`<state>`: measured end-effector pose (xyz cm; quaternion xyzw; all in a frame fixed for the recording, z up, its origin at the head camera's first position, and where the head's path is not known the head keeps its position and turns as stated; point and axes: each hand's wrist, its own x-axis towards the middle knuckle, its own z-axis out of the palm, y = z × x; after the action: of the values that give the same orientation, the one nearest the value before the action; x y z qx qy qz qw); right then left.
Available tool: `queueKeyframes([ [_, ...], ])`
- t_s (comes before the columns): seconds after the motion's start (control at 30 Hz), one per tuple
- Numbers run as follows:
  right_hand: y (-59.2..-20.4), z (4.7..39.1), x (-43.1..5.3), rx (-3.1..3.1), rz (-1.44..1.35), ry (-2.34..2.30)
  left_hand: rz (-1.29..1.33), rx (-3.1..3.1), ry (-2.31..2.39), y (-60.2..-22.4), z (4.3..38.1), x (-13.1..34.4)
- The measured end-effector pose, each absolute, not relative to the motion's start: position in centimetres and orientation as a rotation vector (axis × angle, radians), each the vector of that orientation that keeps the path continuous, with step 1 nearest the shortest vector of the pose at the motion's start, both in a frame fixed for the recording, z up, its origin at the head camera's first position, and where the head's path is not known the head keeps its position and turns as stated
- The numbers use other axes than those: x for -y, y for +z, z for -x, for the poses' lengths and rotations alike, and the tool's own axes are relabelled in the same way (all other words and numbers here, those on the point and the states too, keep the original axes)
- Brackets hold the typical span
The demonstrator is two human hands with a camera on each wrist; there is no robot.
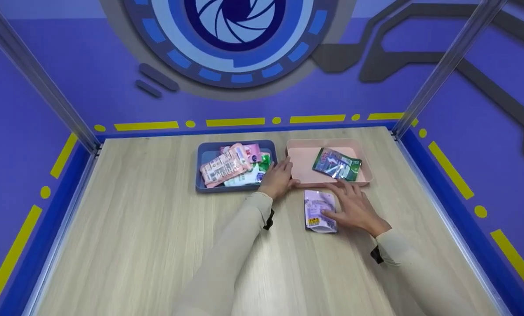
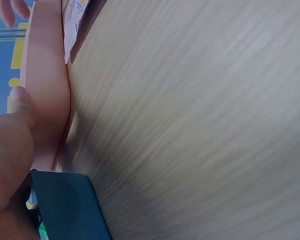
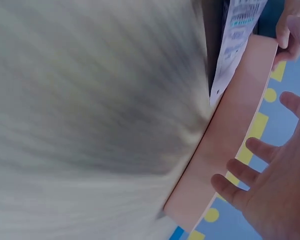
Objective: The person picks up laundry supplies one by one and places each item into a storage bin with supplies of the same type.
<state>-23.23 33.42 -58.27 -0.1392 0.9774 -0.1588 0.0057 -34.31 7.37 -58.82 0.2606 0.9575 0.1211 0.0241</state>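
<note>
My left hand point(image 1: 278, 179) reaches in between the two trays, fingers extended along the left wall of the pink tray point(image 1: 301, 177), its thumb by the front left corner. In the left wrist view that thumb point(image 2: 22, 102) lies against the tray's outer wall. A purple pouch point(image 1: 319, 210) lies on the table in front of the pink tray. My right hand point(image 1: 354, 208) is at the pouch's right side, thumb over its edge and fingers spread toward the tray's front rim. Inside the pink tray lies a shiny green pouch point(image 1: 339, 164).
Left of the pink tray stands a blue tray point(image 1: 200, 180) holding several packets, a pink one point(image 1: 224, 166) on top. The wooden table point(image 1: 148, 241) is bounded by blue-purple panels point(image 1: 253, 103) at the back and sides, with metal posts point(image 1: 446, 70) at the back corners.
</note>
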Motion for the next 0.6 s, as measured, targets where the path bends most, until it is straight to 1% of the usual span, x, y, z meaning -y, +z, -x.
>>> queueKeyframes([
  [0.6,-58.6,21.4,-31.9,-3.088,0.459,-0.464,-0.792,-2.937,0.405,-59.2,34.6,-7.5],
])
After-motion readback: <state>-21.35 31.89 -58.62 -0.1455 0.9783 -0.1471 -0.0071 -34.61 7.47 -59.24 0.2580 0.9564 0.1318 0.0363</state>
